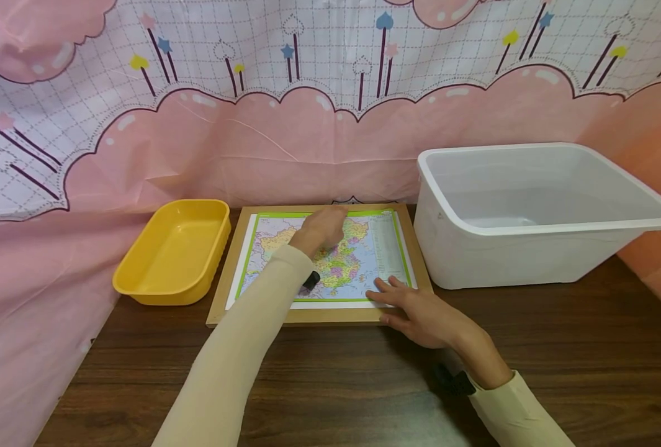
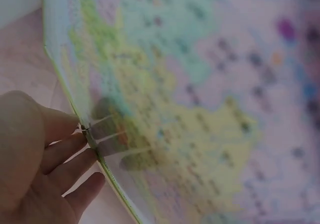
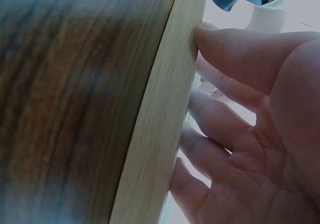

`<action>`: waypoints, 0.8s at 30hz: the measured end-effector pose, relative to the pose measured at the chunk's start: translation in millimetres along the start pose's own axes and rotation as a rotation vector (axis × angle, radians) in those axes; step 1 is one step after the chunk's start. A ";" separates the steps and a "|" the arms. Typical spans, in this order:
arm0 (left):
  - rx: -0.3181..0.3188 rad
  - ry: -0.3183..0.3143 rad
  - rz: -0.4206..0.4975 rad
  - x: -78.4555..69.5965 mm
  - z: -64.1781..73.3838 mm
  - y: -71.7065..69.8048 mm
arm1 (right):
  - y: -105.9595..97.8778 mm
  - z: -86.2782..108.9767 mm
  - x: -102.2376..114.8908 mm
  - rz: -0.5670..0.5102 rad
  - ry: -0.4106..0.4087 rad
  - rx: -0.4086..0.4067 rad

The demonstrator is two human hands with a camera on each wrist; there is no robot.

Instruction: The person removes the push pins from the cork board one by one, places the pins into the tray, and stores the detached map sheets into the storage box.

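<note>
A colourful printed map with a green border lies in a light wooden frame on the table. My left hand is over the map's upper middle, mostly hiding its own fingers in the head view. In the left wrist view, the fingertips of that hand meet the green border, with dark finger shapes showing on the glossy surface beyond them. My right hand rests spread on the lower right corner. Its thumb lies against the frame's front edge in the right wrist view.
A yellow basin stands just left of the frame. Right of it is a large white bin. Patterned pink cloth hangs behind the dark wooden table.
</note>
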State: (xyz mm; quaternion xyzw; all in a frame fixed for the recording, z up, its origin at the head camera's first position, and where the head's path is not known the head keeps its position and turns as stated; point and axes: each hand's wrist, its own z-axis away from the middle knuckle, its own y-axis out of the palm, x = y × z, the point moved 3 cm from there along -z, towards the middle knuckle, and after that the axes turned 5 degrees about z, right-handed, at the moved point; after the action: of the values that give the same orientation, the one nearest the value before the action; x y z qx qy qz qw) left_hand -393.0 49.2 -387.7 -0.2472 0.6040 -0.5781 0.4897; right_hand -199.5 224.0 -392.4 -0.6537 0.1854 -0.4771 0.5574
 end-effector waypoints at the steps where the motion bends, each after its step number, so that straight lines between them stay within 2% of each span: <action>1: 0.000 0.005 -0.012 -0.1 0.0 0.6 | -0.1 0.0 0.2 0.002 0.000 0.000; 17: -0.039 0.031 -0.088 -5.1 -2.8 5.3 | -1.6 -0.2 0.9 0.007 -0.007 -0.007; 24: -0.068 0.053 -0.172 -5.6 -8.3 4.2 | -1.7 0.0 0.8 0.003 -0.006 -0.004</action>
State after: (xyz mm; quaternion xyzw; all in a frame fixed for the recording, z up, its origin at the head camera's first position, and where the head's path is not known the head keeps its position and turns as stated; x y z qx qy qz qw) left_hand -397.0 58.7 -391.2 -0.2993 0.6128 -0.6035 0.4132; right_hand -199.6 223.9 -390.5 -0.6559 0.1855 -0.4739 0.5575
